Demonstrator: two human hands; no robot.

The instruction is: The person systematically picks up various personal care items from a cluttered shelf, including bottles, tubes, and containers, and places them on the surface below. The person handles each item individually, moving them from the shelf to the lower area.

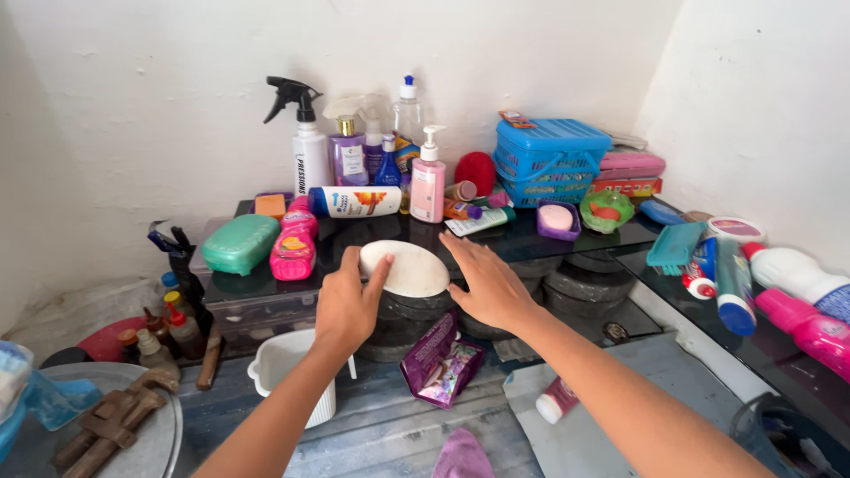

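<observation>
gripping the near-left rim of the white oval dish [405,267], the left hand [347,305] clamps it while the right hand [490,288], fingers apart, lies flat just right of it.

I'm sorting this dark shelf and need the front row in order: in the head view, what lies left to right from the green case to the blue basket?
Green case → pink bottle lying down → white tube on its side → pink pump bottle → red round thing → blue basket.

Two hands [345,305] [489,285] meet one white oval soap [405,268]. Behind it stand one spray bottle [309,146], one pump bottle [428,181] and one blue basket [547,162].
</observation>
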